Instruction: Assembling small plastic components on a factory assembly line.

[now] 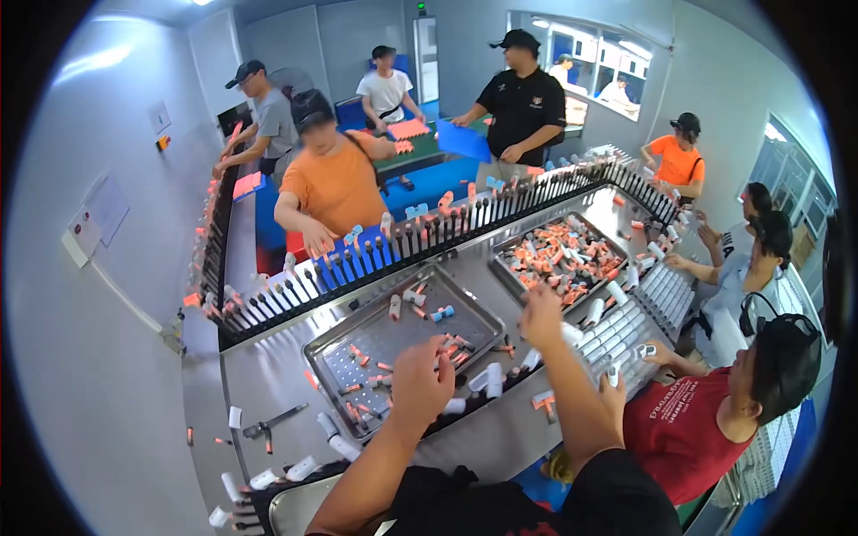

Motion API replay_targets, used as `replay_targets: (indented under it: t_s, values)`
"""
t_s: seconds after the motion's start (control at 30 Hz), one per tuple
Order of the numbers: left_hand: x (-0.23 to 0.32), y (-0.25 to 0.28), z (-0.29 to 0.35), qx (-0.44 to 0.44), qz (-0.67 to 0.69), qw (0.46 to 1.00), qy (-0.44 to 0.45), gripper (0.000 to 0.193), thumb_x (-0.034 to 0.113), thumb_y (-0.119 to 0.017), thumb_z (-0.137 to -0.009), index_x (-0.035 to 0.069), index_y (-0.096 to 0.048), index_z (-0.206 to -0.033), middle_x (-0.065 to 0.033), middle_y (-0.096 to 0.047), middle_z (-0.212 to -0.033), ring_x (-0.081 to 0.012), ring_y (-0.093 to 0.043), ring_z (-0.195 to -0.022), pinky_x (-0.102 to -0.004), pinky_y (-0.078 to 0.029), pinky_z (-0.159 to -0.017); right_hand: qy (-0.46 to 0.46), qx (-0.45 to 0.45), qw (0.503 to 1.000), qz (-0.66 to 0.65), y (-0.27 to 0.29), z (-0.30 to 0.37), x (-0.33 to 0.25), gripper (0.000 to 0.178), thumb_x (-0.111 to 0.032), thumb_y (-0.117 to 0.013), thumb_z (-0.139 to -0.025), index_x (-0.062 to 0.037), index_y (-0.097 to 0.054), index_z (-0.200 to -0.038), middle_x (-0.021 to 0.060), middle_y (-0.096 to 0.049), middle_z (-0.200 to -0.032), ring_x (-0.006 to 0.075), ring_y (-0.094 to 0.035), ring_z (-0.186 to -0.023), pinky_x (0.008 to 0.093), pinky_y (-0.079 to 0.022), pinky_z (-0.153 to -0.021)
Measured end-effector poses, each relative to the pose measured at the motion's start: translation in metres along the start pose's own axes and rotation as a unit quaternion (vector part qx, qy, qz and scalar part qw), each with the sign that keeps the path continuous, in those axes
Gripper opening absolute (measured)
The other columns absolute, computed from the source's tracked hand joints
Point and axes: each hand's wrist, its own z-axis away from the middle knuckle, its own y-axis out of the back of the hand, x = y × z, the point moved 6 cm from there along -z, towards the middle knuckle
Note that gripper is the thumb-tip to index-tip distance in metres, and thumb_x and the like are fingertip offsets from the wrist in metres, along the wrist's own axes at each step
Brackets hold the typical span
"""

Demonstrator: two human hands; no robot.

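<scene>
My left hand (424,377) is over the near right side of a perforated metal tray (326,359), its fingers curled together. Small orange and grey parts (458,347) lie in the tray beside its fingertips. My right hand (542,319) is raised at the near left corner of a second metal tray (505,279), heaped with orange, white and grey pieces (565,255). The right fingers are bent inward and slightly blurred. What either hand holds, if anything, is hidden. White cylindrical pieces (494,380) stand and lie between the two trays.
A long rack of black pegs (375,254) runs behind the trays, some topped with coloured pieces. A T-shaped orange and white piece (543,405) lies near the front edge. At right, a person in a red shirt (688,420) works beside rows of white cylinders (617,338). Several other people surround the bench.
</scene>
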Motion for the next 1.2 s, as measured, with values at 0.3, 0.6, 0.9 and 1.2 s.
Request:
replay_targets:
  t_s: [0.3, 0.6, 0.9, 1.2]
  values:
    - [-0.067, -0.057, 0.056, -0.172, -0.197, 0.964, 0.058, 0.039, 0.014, -0.062, -0.086, 0.009, -0.06, -0.125, -0.0119, -0.07, -0.098, -0.0372, -0.065, -0.095, -0.0493, -0.045, -0.092, 0.006, 0.064, 0.996, -0.064, 0.039, -0.03, -0.031, 0.032, -0.003, -0.06, -0.081, -0.0038, -0.065, -0.112, 0.021, -0.057, -0.127, 0.0408, -0.058, -0.116, 0.0491, -0.047, -0.1]
    - [-0.001, -0.031, 0.016, -0.1, -0.066, 0.993, 0.008, 0.032, 0.011, -0.061, -0.086, 0.005, -0.064, -0.117, -0.0138, -0.071, -0.098, -0.0362, -0.065, -0.095, -0.05, -0.051, -0.084, 0.071, 0.0, 0.994, -0.082, 0.009, -0.017, -0.021, 0.038, -0.003, -0.062, -0.082, -0.0068, -0.064, -0.12, 0.0204, -0.051, -0.139, 0.0443, -0.044, -0.134, 0.0544, -0.035, -0.112]
    - [-0.02, -0.05, 0.014, -0.21, -0.246, 0.938, 0.127, 0.039, 0.029, -0.059, -0.09, 0.007, -0.061, -0.123, -0.0176, -0.068, -0.112, -0.04, -0.063, -0.107, -0.0535, -0.05, -0.09, 0.011, 0.012, 0.999, 0.032, -0.03, 0.03, 0.041, 0.039, -0.004, -0.064, -0.076, -0.0095, -0.069, -0.115, 0.0174, -0.055, -0.135, 0.0424, -0.045, -0.132, 0.0572, -0.034, -0.111]
    - [-0.043, -0.064, 0.066, -0.212, -0.265, 0.923, 0.183, 0.07, 0.04, -0.057, -0.096, 0.015, -0.034, -0.157, -0.0312, -0.048, -0.142, -0.046, -0.056, -0.123, -0.0579, -0.044, -0.102, 0.055, 0.08, 0.995, 0.026, 0.03, -0.032, -0.018, 0.026, -0.006, -0.067, -0.077, -0.0104, -0.07, -0.102, 0.014, -0.06, -0.119, 0.0375, -0.054, -0.117, 0.0539, -0.041, -0.101]
